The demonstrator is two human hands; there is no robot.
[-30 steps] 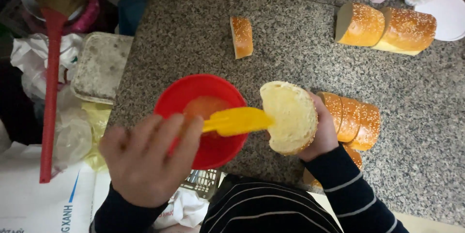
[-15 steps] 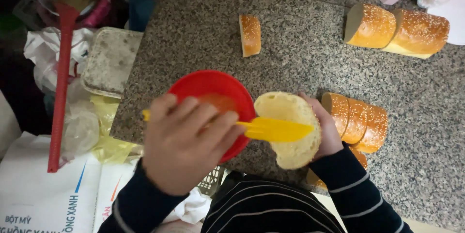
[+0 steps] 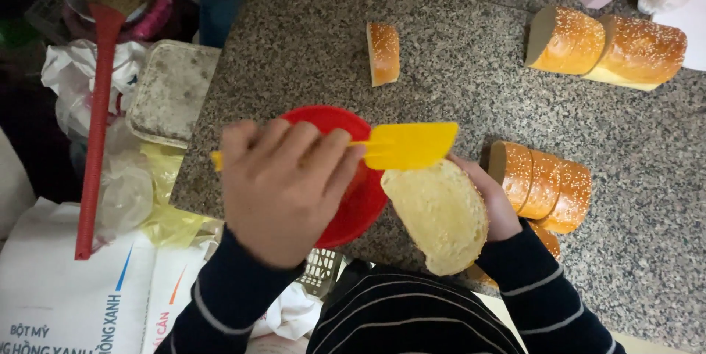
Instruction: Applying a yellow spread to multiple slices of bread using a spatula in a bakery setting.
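Sleeves, dark with thin pale stripes, come up from the bottom edge to both hands. Left hand (image 3: 283, 188) is closed in a fist round the handle of a yellow spatula (image 3: 397, 146), knuckles up, over a red bowl (image 3: 346, 177). The flat blade reaches right, and its lower edge touches, or nearly touches, the top of the slice (image 3: 439, 214). Right hand (image 3: 493, 203) is curled behind that slice, gripping it from the back with the cut face turned up toward the camera, just above the near edge of the table (image 3: 456, 89).

Risk, as I judge it: the slice is soft and held only from behind, so a hard press of the blade could tear the crumb or push it out of the fingers onto the dark striped clothing below. The bowl sits close to the table's edge under the left wrist; a knock could tip it off.

The slice is oval, pale cream and fine-crumbed, with a thin golden crust. Whether any spread is on it I cannot tell.

Just right of it lie three more slices (image 3: 544, 186) leaning together, seeded crusts up. Farther back lies one small slice (image 3: 383, 52), and at the far right a cut loaf (image 3: 607, 47) with sesame seeds. Off the table to the left stand a red-handled broom (image 3: 95, 141) and a grey lidded tub (image 3: 170, 93).
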